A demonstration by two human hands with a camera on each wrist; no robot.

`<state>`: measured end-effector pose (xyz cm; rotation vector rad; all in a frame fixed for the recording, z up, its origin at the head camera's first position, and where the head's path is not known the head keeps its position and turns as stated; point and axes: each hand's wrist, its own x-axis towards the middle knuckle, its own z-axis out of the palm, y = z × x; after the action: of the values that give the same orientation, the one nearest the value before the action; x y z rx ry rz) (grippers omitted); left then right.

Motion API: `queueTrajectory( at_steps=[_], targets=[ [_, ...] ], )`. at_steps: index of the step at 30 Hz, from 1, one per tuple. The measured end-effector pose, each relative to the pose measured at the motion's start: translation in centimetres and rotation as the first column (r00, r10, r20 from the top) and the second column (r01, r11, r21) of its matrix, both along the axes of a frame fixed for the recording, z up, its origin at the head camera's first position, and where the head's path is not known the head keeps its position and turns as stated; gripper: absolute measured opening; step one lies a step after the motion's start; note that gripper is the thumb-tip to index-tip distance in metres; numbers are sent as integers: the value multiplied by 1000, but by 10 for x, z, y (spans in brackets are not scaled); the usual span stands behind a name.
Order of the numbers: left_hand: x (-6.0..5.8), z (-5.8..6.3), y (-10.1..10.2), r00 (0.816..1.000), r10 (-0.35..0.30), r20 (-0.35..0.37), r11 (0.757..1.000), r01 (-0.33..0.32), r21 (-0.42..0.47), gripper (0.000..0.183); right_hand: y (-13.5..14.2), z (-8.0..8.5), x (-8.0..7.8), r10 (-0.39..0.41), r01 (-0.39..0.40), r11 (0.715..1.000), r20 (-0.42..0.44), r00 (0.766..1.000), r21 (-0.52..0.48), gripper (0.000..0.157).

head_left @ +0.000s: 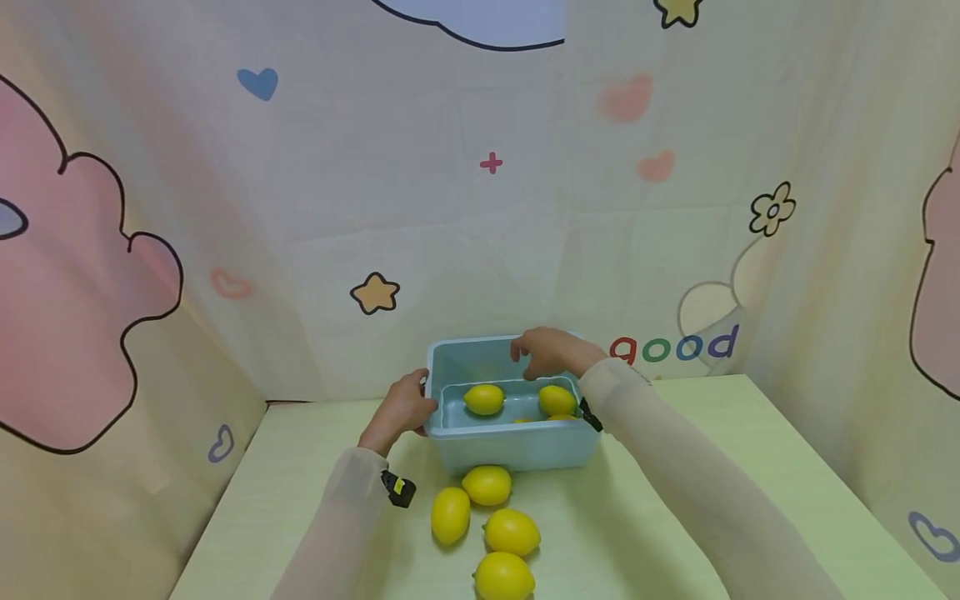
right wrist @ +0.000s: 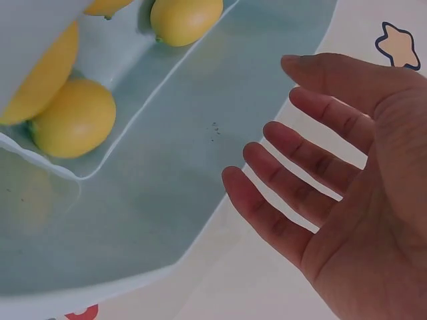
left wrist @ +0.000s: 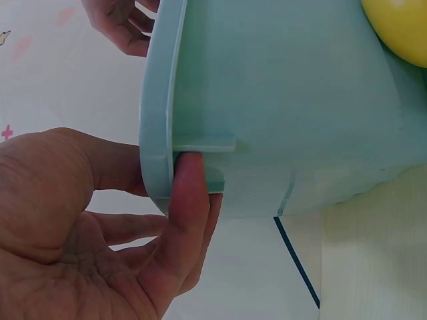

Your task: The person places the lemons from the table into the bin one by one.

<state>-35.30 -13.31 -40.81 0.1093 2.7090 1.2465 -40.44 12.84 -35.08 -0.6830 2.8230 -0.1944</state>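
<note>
A light blue plastic bin (head_left: 513, 450) stands at the back of the table with several yellow lemons inside. My left hand (head_left: 406, 406) grips the bin's left rim; in the left wrist view its thumb and fingers (left wrist: 189, 220) pinch the lip at the edge. Over the far right part of the bin hovers my right hand (head_left: 551, 350), holding nothing, its fingers loosely bent. One lemon (head_left: 483, 399) lies in the bin's left half and another lemon (head_left: 557, 400) at its right, resting on others partly hidden by the front wall.
Before the bin, several lemons lie on the pale table (head_left: 660, 517), among them a nearer lemon (head_left: 504, 576) and a lemon (head_left: 487, 485) close to the front wall. A printed curtain (head_left: 450, 200) hangs right behind the bin and along both sides.
</note>
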Motion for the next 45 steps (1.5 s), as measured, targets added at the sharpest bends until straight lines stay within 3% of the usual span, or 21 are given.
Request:
queueTrajectory(
  at_steps=[7,18,34,45],
  targets=[
    [-2,-4,3,1000,-25,2,999,25,22,66,11,-2,6,-16,14,999,-72,997,-31,30],
    [-2,-2,2,1000,-7,1,1000,7,17,66,33,-5,18,-37,23,996,-167,985,-86,33],
    [2,-1,1,1000,-1,2,1000,1,21,66,73,-19,34,-194,150,967,-215,957,-205,44],
    [3,0,0,1000,-10,-5,1000,10,29,66,95,-32,38,-259,199,928,-161,952,-315,58]
  ],
)
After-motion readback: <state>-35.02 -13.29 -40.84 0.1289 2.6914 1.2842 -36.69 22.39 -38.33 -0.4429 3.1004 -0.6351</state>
